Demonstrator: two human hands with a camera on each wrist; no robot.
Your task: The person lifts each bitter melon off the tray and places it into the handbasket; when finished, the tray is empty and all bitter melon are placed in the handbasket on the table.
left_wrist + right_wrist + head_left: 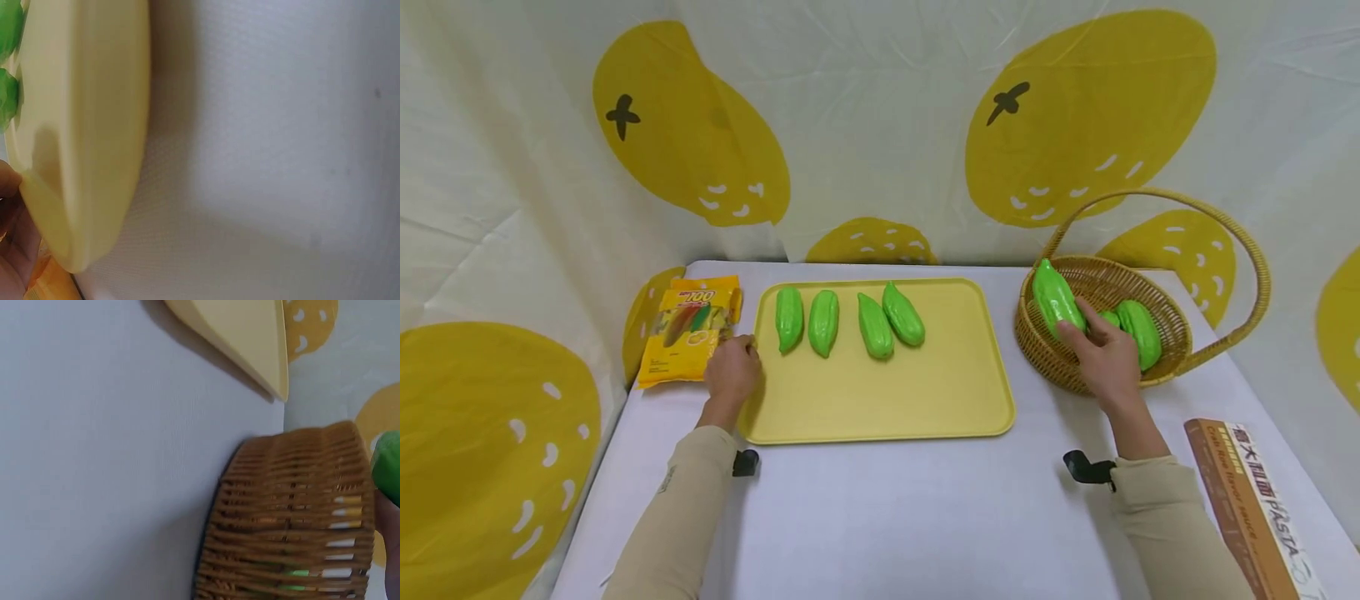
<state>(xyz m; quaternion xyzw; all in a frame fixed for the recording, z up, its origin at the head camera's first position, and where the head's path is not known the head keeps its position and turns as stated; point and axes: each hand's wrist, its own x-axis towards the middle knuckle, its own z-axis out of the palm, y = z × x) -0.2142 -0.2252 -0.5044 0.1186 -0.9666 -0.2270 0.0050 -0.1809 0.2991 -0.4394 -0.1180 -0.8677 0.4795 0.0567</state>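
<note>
A person's two bare hands work at a white-covered desk [910,517], seen from above. At right of centre in the head view, the right hand [1105,358] grasps a bright green gourd [1055,293] between thumb and fingers, its pointed tip toward the top of the frame. The gourd is over the left side of a round wicker basket [1037,354] with a tall arched handle [1258,271]; the right wrist view shows it just above the rim, at the right edge of that picture. More green gourds [1138,333] lie inside the basket, toward its right side, partly covered by the hand.

Left of centre is a pale yellow rectangular tray [880,404]. The left hand [732,371] grips its left rim; in the left wrist view the thumb [9,180] presses on the edge at the left of the picture. Four green gourds [823,323] lie along the tray's upper half, two upright at left and two slanted near the middle.

A yellow snack packet [681,342] lies just left of the tray. At lower right is a brown and white pasta box [1247,500]. Behind hangs pale cloth [880,108] printed with large yellow fruit.
</note>
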